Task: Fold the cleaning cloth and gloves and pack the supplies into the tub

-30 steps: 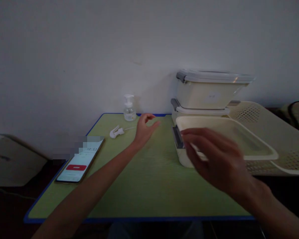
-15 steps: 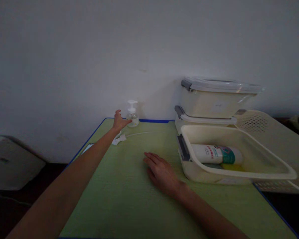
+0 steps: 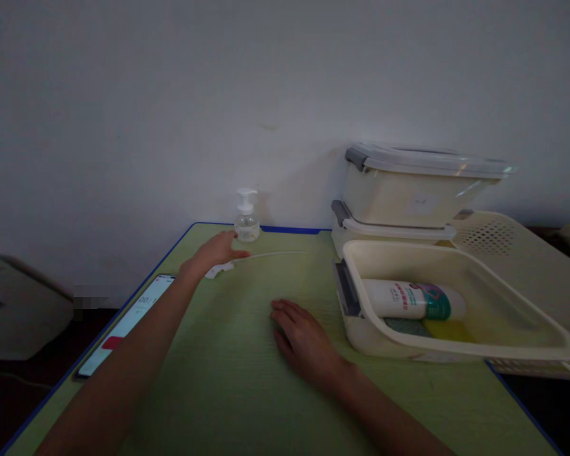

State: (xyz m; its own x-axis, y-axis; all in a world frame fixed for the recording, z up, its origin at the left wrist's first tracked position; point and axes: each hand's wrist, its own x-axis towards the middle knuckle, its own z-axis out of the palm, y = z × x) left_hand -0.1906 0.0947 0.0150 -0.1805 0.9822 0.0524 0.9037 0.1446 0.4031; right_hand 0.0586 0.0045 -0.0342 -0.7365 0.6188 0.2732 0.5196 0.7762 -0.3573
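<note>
My left hand [image 3: 216, 249] reaches over the far left of the green table, thumb and fingers apart, with nothing visible in its grip. Just under it lies a white plastic piece [image 3: 218, 271], partly covered by the hand, with a thin white tube [image 3: 280, 253] stretching to the right. Behind the fingers stands a clear pump bottle [image 3: 247, 227] with a white pump top, upright near the wall. My right hand [image 3: 304, 335] rests palm down on the tabletop, fingers extended and holding nothing.
On the right, an open cream bin [image 3: 503, 348] contains a white-and-teal bottle [image 3: 408, 299] and sponges [image 3: 449, 330]. Behind it are stacked lidded boxes [image 3: 394, 196] and a perforated basket [image 3: 517, 259]. A lit phone [image 3: 140, 307] lies along the left edge, partly under my left forearm.
My left hand has drawn back from beside the pump bottle, down to the white plastic piece. More of the phone shows now. My right hand stays flat on the table.
</note>
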